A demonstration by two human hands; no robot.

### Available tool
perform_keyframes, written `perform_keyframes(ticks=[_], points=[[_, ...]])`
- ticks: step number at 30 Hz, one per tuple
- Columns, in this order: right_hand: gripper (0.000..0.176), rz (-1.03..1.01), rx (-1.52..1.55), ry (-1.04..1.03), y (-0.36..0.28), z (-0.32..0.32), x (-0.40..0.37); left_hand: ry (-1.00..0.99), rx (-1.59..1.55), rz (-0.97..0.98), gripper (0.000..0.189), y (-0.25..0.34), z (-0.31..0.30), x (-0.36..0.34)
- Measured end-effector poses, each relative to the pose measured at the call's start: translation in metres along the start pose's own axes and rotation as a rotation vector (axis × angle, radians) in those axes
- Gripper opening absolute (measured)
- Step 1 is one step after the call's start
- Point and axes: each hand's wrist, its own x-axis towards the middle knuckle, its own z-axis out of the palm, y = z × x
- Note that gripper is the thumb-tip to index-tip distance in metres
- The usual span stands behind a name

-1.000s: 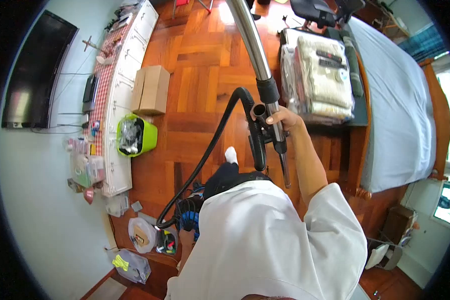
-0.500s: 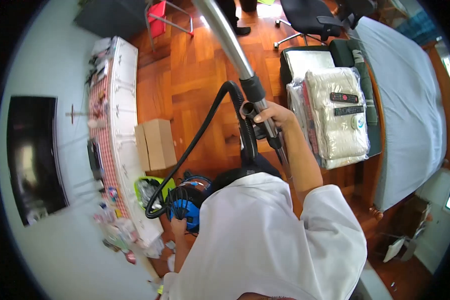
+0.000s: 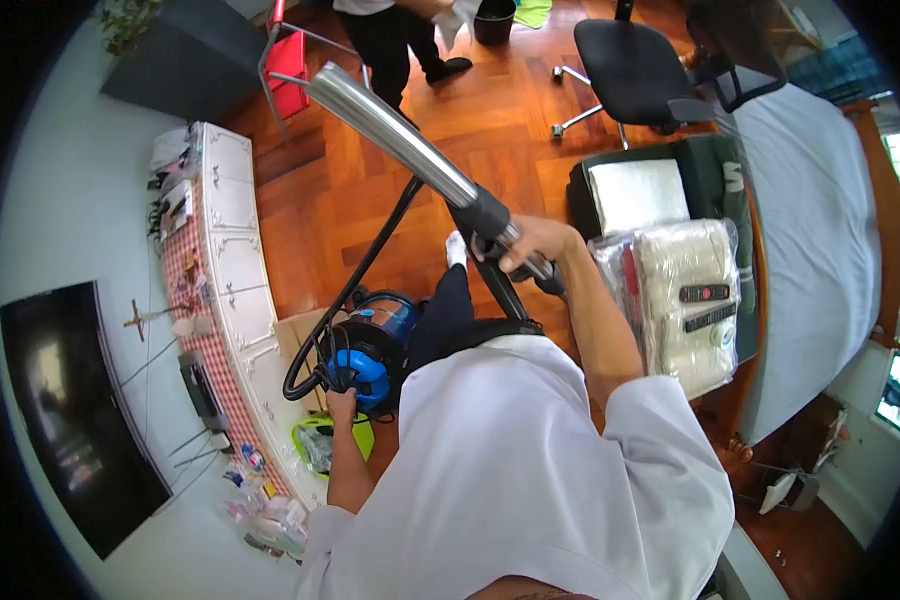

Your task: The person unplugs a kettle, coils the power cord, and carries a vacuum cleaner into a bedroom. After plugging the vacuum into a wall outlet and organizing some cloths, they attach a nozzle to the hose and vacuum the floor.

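Note:
My right hand [image 3: 542, 244] is wrapped around the metal vacuum wand [image 3: 395, 135], near its black joint, and the wand slants up and away to the left. On my left side, my left hand [image 3: 341, 404] is closed at the top of the blue and black vacuum cleaner [image 3: 372, 375], where part of its grip is hidden. The black hose [image 3: 370, 255] loops between the cleaner and the wand. My foot in a white sock [image 3: 456, 248] shows beside the hose on the wooden floor [image 3: 355, 190].
White cabinets [image 3: 238, 245] line the left wall, with a cardboard box [image 3: 295, 335] and a green bin [image 3: 360, 440] close by. Bagged bedding [image 3: 682, 300] and an office chair [image 3: 630, 70] are on the right. Another person [image 3: 380, 45] stands ahead near a red chair [image 3: 288, 75].
The view has turned and moved forward, past the box and bin. The vacuum cleaner has come along with my left hand, and the wand now tilts further left. More of the other person shows.

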Motion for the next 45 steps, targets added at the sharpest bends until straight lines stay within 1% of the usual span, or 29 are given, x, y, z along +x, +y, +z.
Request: perform_keyframes(ticks=[1,2,3,5,6,7,8,9,10,11,12,13,14,15,16,18,19,21,23,24,25,27,28,31,35,37,40,43,45], points=[[0.060,-0.007,-0.002,0.018,-0.005,-0.015,0.005,-0.014,-0.005,-0.006,0.042,0.026,0.006,0.023],[0.065,-0.031,0.009,0.028,-0.003,-0.025,0.011,-0.058,-0.024,0.042,0.041,0.038,0.008,0.040],[0.065,-0.004,0.022,0.029,-0.005,-0.030,0.014,-0.102,-0.043,0.090,0.039,0.044,0.009,0.058],[0.057,-0.050,-0.029,0.119,-0.014,-0.044,0.014,-0.153,-0.084,0.067,0.039,0.058,0.027,0.097],[0.058,-0.061,0.007,0.182,-0.012,-0.050,0.014,-0.191,-0.114,0.060,0.039,0.073,0.030,0.108],[0.058,-0.054,0.055,0.213,-0.009,-0.057,0.012,-0.194,-0.204,0.153,0.039,0.085,0.034,0.116],[0.059,-0.017,0.098,0.261,-0.004,-0.067,0.008,-0.186,-0.185,0.164,0.039,0.090,0.044,0.132],[0.059,0.022,0.143,0.311,0.004,-0.077,0.004,-0.188,-0.118,0.113,0.039,0.113,0.047,0.137],[0.060,-0.026,0.131,0.364,0.010,-0.085,0.005,-0.167,-0.138,0.176,0.040,0.117,0.057,0.150],[0.061,-0.050,0.153,0.379,0.014,-0.093,0.004,-0.233,-0.141,0.132,0.043,0.132,0.062,0.158],[0.060,-0.067,0.188,0.409,0.024,-0.101,0.002,-0.187,-0.070,0.072,0.046,0.157,0.062,0.155],[0.060,-0.086,0.220,0.441,0.033,-0.108,0.002,-0.165,-0.019,0.067,0.046,0.166,0.072,0.165],[0.060,-0.068,0.232,0.438,0.032,-0.112,0.003,-0.193,-0.118,0.101,0.047,0.181,0.078,0.168],[0.058,-0.085,0.353,0.452,0.026,-0.113,0.005,-0.214,-0.110,0.088,0.048,0.197,0.083,0.170],[0.057,-0.105,0.474,0.469,0.024,-0.115,0.007,-0.223,-0.106,0.053,0.046,0.202,0.095,0.182],[0.058,-0.110,0.513,0.521,0.029,-0.126,0.010,-0.169,-0.163,0.041,0.042,0.216,0.120,0.199],[0.058,-0.124,0.536,0.572,0.031,-0.133,0.011,-0.147,-0.203,0.047,0.029,0.208,0.140,0.218],[0.059,-0.084,0.482,0.622,0.045,-0.155,0.011,-0.216,-0.241,0.013,0.014,0.237,0.150,0.225],[0.053,-0.105,0.501,0.623,0.037,-0.163,0.017,-0.251,-0.221,-0.037,0.009,0.259,0.165,0.234],[0.052,-0.093,0.514,0.661,0.033,-0.172,0.020,-0.269,-0.128,-0.037,0.009,0.274,0.182,0.245],[0.050,-0.093,0.496,0.671,0.028,-0.176,0.023,-0.297,-0.212,-0.019,0.011,0.281,0.191,0.246],[0.048,-0.134,0.484,0.703,0.027,-0.186,0.029,-0.312,-0.208,-0.101,0.020,0.295,0.210,0.258],[0.048,-0.129,0.485,0.703,0.026,-0.191,0.031,-0.313,-0.208,-0.106,0.020,0.298,0.218,0.262],[0.055,-0.116,0.440,0.682,0.018,-0.212,0.039,-0.344,-0.243,-0.106,0.016,0.357,0.217,0.246],[0.054,-0.128,0.424,0.733,0.014,-0.240,0.048,-0.367,-0.231,-0.110,0.017,0.402,0.244,0.249],[0.046,-0.110,0.391,0.782,0.005,-0.252,0.055,-0.368,-0.233,-0.134,0.019,0.422,0.255,0.247],[0.051,-0.100,0.417,0.749,0.006,-0.281,0.055,-0.355,-0.217,-0.124,0.021,0.443,0.273,0.251],[0.054,-0.106,0.409,0.695,0.004,-0.318,0.061,-0.363,-0.317,-0.124,0.021,0.457,0.295,0.267],[0.054,-0.097,0.372,0.670,0.003,-0.347,0.068,-0.358,-0.239,-0.114,0.022,0.477,0.294,0.261]])
